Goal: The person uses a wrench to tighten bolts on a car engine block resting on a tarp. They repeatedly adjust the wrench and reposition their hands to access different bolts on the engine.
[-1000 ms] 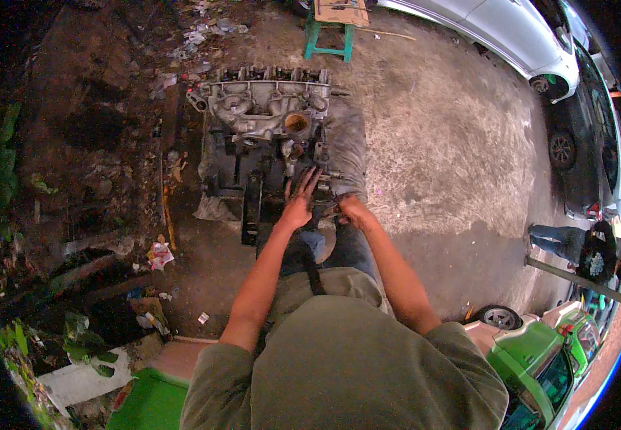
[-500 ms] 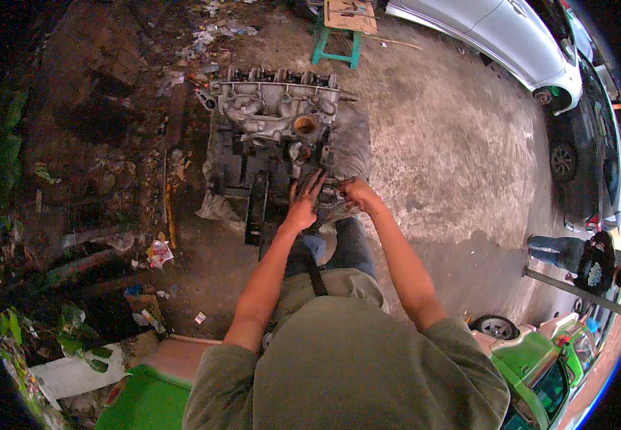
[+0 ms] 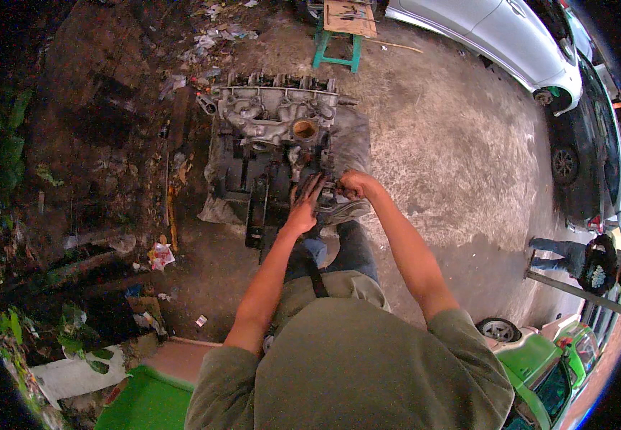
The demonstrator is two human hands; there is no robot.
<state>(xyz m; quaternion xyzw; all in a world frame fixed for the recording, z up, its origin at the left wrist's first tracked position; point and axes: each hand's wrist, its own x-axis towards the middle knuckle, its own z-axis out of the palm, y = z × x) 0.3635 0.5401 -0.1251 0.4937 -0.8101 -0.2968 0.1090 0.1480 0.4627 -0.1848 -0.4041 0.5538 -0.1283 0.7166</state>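
Note:
A grimy engine point(image 3: 242, 115) lies in front of me, with a pale metal manifold along its far side and darker parts nearer my legs. The manifold has a round opening point(image 3: 304, 130), brownish inside. My left hand point(image 3: 305, 206) rests on the near part of the engine, its blackened fingers stretched out and pointing away from me. Just right of it, my right hand point(image 3: 357, 185) is closed at the engine's right edge, fingers curled together. Whatever lies between those fingers is too small and hidden to make out.
Grey cloth point(image 3: 353, 140) is spread under the engine. Beyond stands a green-legged stool point(image 3: 356, 54) with a wooden top and tools. A silver car point(image 3: 482, 32) and a dark car point(image 3: 579, 154) are parked right, near a person point(image 3: 597, 261). Litter point(image 3: 210, 43) covers the left ground.
My right wrist has turned slightly, its fingers still closed at the same edge of the engine. The left hand stays in place. The person at the far right has shifted a little.

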